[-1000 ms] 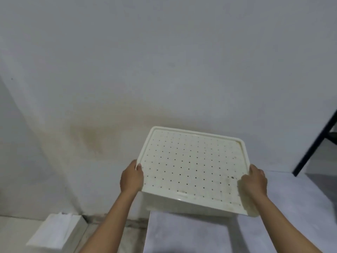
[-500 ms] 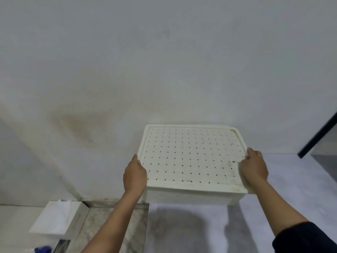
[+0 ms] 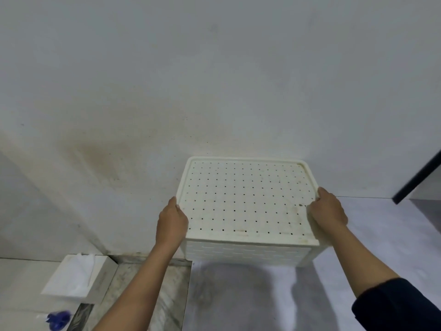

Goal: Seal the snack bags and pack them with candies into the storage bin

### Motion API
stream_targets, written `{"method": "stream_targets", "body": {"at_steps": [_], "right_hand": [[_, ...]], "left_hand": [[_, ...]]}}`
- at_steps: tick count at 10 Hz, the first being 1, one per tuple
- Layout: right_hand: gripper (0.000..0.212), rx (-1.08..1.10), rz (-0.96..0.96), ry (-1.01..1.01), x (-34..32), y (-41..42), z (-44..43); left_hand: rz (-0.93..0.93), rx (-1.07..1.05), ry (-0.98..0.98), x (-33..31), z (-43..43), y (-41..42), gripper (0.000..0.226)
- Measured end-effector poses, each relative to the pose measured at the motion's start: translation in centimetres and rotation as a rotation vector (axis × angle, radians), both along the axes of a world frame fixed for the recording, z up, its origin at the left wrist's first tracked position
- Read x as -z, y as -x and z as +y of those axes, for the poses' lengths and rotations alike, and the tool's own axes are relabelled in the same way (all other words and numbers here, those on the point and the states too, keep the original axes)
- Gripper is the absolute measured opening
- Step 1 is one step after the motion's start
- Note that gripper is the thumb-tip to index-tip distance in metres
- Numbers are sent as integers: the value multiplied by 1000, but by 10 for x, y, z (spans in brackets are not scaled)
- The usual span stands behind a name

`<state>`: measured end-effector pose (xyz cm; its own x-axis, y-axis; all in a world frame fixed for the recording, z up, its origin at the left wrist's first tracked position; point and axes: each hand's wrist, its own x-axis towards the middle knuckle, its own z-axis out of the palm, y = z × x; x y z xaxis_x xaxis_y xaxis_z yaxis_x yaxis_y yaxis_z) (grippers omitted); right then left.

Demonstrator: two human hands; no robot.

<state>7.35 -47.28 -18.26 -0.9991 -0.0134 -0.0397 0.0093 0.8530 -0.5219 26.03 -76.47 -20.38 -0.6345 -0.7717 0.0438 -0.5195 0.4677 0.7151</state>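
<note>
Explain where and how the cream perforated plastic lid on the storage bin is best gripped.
Probably grip the cream perforated plastic lid by its raised rim at both side edges, one hand per side, as the left hand and right hand do: it is wide, flat and overhangs the cream woven-look bin.

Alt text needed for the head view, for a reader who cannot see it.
The left hand and right hand grip opposite sides of a cream storage bin with a perforated lid, above a grey surface by a stained white wall. A tissue box sits lower left.
</note>
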Motion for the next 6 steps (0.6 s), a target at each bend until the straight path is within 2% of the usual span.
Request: {"method": "stream_targets", "body": {"at_steps": [1, 2, 3, 4, 6], "right_hand": [[25, -60, -87, -87, -7, -2, 5], [55, -193, -12, -197, 0, -12, 2], [61, -322, -34, -344, 11, -15, 0], [65, -360, -54, -386, 14, -13, 4], [67, -375, -55, -341, 17, -16, 7]], "left_hand": [[-168, 3, 26, -5, 0, 9, 37], [-382, 185, 305, -4, 5, 23, 71], [-452, 367, 428, -1, 5, 30, 76], [-510, 432, 434, 1, 1, 34, 76], [-480, 448, 370, 1, 5, 30, 76]]}}
